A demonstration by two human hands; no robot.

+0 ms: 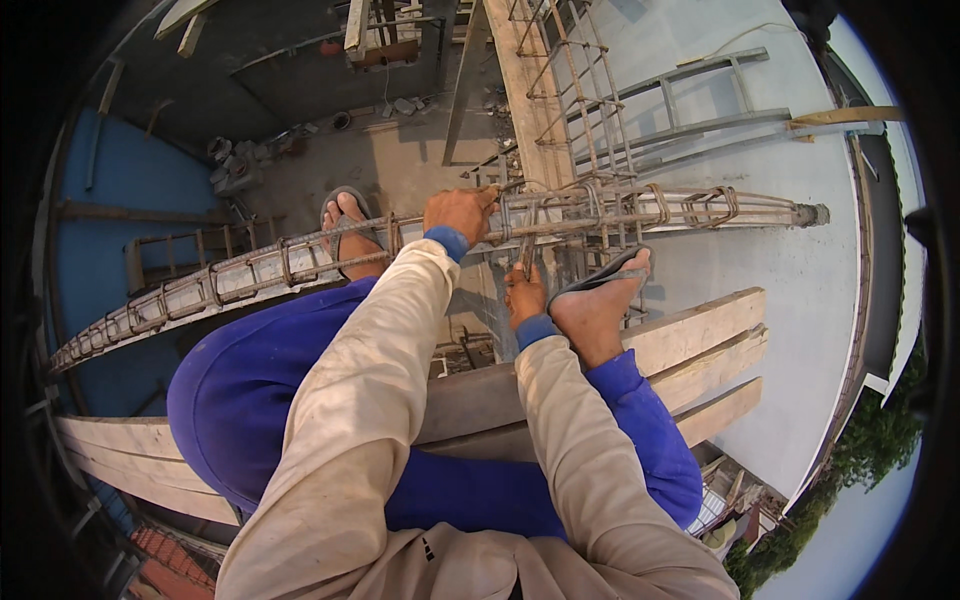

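A long cage of rusty steel bars and stirrups [285,262] runs across in front of me, over a pale beam. My left hand [460,213] is closed at the cage's upper bar, just left of where it meets another rebar cage [590,100]. What lies under its fingers is partly hidden. My right hand [525,295] is closed below the bars, gripping a narrow metal tool, apparently pincers [529,246], whose upper end reaches up among the stirrups. My sandalled feet, left [350,230] and right [600,300], rest on either side of my hands.
Wooden planks [700,335] lie beneath my legs. A timber board [535,90] runs away beside the far cage. A ladder-like frame [690,105] leans over the pale wall [790,270] at right. Far below are a floor [410,150] and rubble [235,165].
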